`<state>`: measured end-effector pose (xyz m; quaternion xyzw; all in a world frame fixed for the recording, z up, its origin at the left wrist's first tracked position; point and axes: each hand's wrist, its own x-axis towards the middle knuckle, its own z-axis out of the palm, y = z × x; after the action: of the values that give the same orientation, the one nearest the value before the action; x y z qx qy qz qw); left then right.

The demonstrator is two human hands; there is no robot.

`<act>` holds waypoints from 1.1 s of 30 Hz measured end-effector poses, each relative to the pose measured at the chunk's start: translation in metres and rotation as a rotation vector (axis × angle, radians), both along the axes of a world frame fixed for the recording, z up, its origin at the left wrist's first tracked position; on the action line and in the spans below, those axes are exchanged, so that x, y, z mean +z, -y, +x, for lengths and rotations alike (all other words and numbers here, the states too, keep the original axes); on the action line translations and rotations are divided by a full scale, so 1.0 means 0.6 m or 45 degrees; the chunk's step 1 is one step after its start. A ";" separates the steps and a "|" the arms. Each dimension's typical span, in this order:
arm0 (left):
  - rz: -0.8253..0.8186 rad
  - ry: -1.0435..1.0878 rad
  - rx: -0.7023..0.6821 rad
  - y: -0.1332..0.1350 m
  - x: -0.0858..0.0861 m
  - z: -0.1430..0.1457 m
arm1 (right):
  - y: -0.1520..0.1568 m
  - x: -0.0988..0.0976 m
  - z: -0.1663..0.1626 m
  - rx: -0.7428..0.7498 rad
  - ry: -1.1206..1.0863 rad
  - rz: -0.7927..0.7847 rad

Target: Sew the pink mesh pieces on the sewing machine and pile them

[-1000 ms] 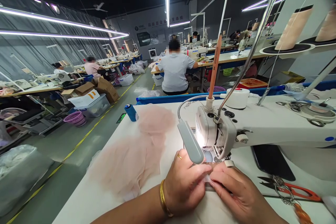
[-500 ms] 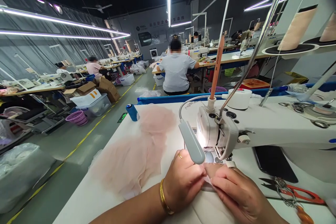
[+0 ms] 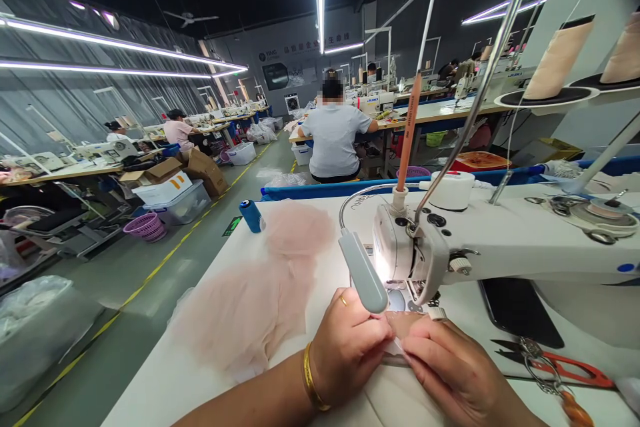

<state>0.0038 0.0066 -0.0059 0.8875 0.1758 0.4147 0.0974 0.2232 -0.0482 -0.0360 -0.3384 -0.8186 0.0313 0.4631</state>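
Just in front of the sewing machine (image 3: 400, 240), both hands pinch a piece of thin pale pink fabric (image 3: 397, 347). My left hand (image 3: 353, 340), with a ring and a gold bangle, is closed on the fabric's left side. Its fingertips are partly under the grey lamp head (image 3: 364, 273). My right hand (image 3: 445, 360) is closed on the right side, thumb and fingers pressed together. A stretch of the fabric spans between the two hands, close to the needle area. Paler cloth hangs below them toward my lap.
Sheer pink fabric pieces (image 3: 250, 313) lie on the table's left, beside a blue thread spool (image 3: 251, 215). Right of my hands are a black phone (image 3: 520, 312) and orange-handled thread snips (image 3: 575, 368) with keys. A co-worker (image 3: 334, 137) sits ahead, back turned.
The view has shifted very slightly. Both hands keep their pinch on the fabric in nearly the same place.
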 end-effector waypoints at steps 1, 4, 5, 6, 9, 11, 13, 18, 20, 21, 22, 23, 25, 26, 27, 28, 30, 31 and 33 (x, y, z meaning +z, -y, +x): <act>-0.005 0.002 -0.002 0.000 0.000 0.000 | 0.000 0.001 -0.001 -0.004 0.009 -0.008; -0.016 0.024 -0.013 0.000 0.000 0.002 | 0.000 0.006 -0.003 -0.023 0.027 -0.026; -0.012 0.036 -0.016 0.001 0.000 0.003 | 0.000 0.008 -0.004 -0.029 0.030 -0.028; -0.006 0.048 -0.018 0.001 0.000 0.004 | 0.000 0.010 -0.005 -0.033 0.031 -0.027; -0.005 0.047 -0.018 0.003 0.002 0.005 | 0.001 0.014 -0.006 -0.031 0.040 -0.038; -0.017 0.032 -0.018 0.003 0.002 0.005 | 0.001 0.010 -0.006 -0.026 0.030 -0.037; -0.024 0.030 -0.012 0.004 0.004 0.004 | 0.000 0.003 -0.004 -0.024 0.011 -0.026; -0.025 0.029 -0.039 0.004 0.006 0.003 | -0.001 -0.010 0.003 -0.001 0.001 -0.009; -0.028 0.035 -0.055 0.004 0.004 0.003 | -0.001 -0.010 0.005 0.006 0.006 -0.005; -0.026 0.042 -0.050 0.004 0.002 0.003 | -0.001 -0.010 0.006 0.008 0.005 0.003; -0.016 0.048 -0.038 0.004 0.000 0.002 | -0.001 -0.010 0.006 0.013 0.005 0.012; -0.002 0.054 -0.022 0.003 -0.001 0.002 | -0.001 -0.009 0.006 0.012 -0.002 0.023; 0.023 0.045 -0.003 0.003 -0.004 0.001 | -0.001 -0.008 0.004 0.005 -0.013 0.043; 0.029 0.039 0.002 0.003 -0.004 0.000 | -0.001 -0.008 0.003 -0.002 -0.015 0.048; 0.033 0.036 0.006 0.003 -0.004 0.000 | -0.001 -0.007 0.002 -0.011 -0.020 0.053; 0.039 0.035 0.006 0.004 -0.004 -0.001 | -0.001 -0.006 0.001 -0.018 -0.022 0.055; 0.053 0.037 0.017 0.004 -0.002 -0.002 | -0.001 -0.006 0.000 -0.027 -0.021 0.052; 0.056 0.041 0.024 0.004 -0.001 -0.002 | -0.001 -0.006 -0.001 -0.033 -0.019 0.046; 0.045 0.044 0.026 0.005 -0.001 -0.003 | -0.001 -0.007 0.000 -0.037 0.000 0.030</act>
<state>0.0023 0.0037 -0.0065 0.8799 0.1757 0.4341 0.0804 0.2230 -0.0479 -0.0401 -0.3449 -0.8138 0.0151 0.4675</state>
